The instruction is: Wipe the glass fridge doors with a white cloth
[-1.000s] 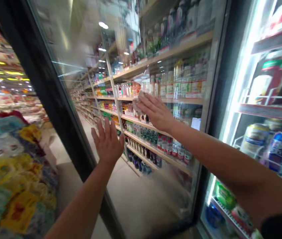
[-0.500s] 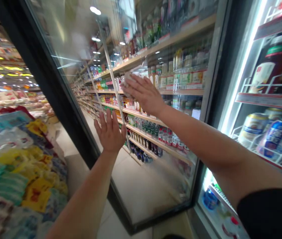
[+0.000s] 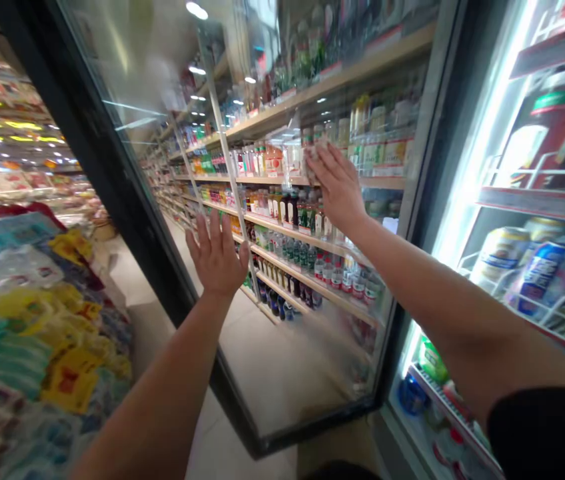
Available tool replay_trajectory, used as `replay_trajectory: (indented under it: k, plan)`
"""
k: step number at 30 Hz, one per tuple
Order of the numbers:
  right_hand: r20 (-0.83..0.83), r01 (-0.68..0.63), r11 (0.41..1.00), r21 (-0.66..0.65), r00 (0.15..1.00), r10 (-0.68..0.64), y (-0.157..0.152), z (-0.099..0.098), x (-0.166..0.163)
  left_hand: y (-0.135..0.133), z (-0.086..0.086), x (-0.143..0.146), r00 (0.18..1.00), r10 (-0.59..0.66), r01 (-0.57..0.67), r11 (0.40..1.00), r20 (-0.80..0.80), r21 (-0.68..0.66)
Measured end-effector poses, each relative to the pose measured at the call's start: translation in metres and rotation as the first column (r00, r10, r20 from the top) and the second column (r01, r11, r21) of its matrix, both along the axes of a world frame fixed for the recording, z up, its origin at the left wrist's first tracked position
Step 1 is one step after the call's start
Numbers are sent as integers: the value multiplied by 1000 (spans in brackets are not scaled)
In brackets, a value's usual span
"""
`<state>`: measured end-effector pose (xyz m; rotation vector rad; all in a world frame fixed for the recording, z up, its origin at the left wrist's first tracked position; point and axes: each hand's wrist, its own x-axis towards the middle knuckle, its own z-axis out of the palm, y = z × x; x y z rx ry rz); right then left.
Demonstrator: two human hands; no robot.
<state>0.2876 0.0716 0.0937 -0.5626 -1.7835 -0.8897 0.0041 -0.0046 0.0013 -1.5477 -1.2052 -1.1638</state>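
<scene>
A glass fridge door [image 3: 282, 380] with a dark frame stands open in front of me. My left hand [image 3: 218, 257] lies against the glass near the frame's left side, fingers spread, holding nothing. Higher and to the right, my right hand [image 3: 338, 187] presses a pale, crumpled cloth [image 3: 311, 163] to the pane under its fingers. Most of the cloth is hidden by the hand, and its exact material is hard to make out. Smeared, hazy patches show on the glass.
On the right is a lit fridge with wire shelves [image 3: 537, 197] holding bottles and cans [image 3: 542, 277]. Beyond the glass run long shelves of drinks [image 3: 312, 270]. At left, packaged goods [image 3: 70, 380] are piled beside the tiled floor [image 3: 147, 327].
My right hand has slid to the right across the glass with the cloth. My left hand stays nearly in place on the pane. The view has shifted slightly.
</scene>
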Motion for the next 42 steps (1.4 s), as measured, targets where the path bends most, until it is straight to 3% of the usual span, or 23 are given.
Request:
replay_trajectory:
  k: [2, 5, 7, 9, 12, 14, 18, 20, 24, 26, 29, 32, 34, 37, 39, 42]
  plan:
    - [27, -20, 1000, -6, 999, 20, 1, -20, 7, 0, 0, 0, 1000, -6, 6, 1000, 9, -4]
    - [354, -59, 997, -46, 933, 72, -7, -57, 11, 0, 0, 1, 1000, 0, 0, 1000, 11, -14]
    - [479, -71, 994, -89, 871, 105, -10, -66, 12, 0, 1, 1, 1000, 12, -12, 1000, 0, -7]
    - [389, -51, 992, -114, 917, 91, -9, -61, 13, 1, 0, 1, 1000, 18, -18, 1000, -10, 1]
    - [100, -27, 995, -94, 994, 36, -4, -48, 12, 3, 0, -1, 1000, 13, -13, 1000, 0, -2]
    - [23, -12, 997, -79, 1000, 14, -4, -53, 9, 4, 1, -1, 1000, 4, -4, 1000, 16, -9]
    - [323, -6, 994, -106, 946, 40, -11, -74, 9, 3, 1, 1, 999, -14, 16, 999, 44, -32]
    - [419, -3, 991, -131, 906, 58, -13, -71, 13, 3, 2, 2, 997, -33, 37, 998, 70, -50]
    - [153, 21, 989, -144, 988, 1, -7, -52, 22, 2, 3, 2, 995, -39, 46, 997, 90, -68]
    - [47, 33, 990, -139, 999, -26, -5, -56, 23, 2, 3, 2, 996, -32, 38, 996, 85, -77]
    - [227, 23, 990, -142, 974, 10, -10, -79, 23, 1, 4, 1, 993, -48, 58, 993, 104, -101]
    - [466, -2, 987, -162, 882, 78, -15, -88, 29, 1, 4, 2, 992, -58, 70, 991, 108, -113]
    - [422, 11, 986, -167, 904, 61, -13, -80, 34, 1, 4, 2, 994, -51, 61, 993, 98, -105]
    - [141, 46, 984, -173, 990, -21, -6, -68, 39, 2, 4, 2, 994, -49, 58, 994, 96, -93]
    - [15, 51, 983, -177, 999, -49, -4, -76, 39, 2, 4, 2, 995, -44, 53, 995, 91, -88]
    - [136, 32, 981, -193, 991, -5, -8, -104, 38, 2, 4, 1, 996, -36, 43, 996, 85, -76]
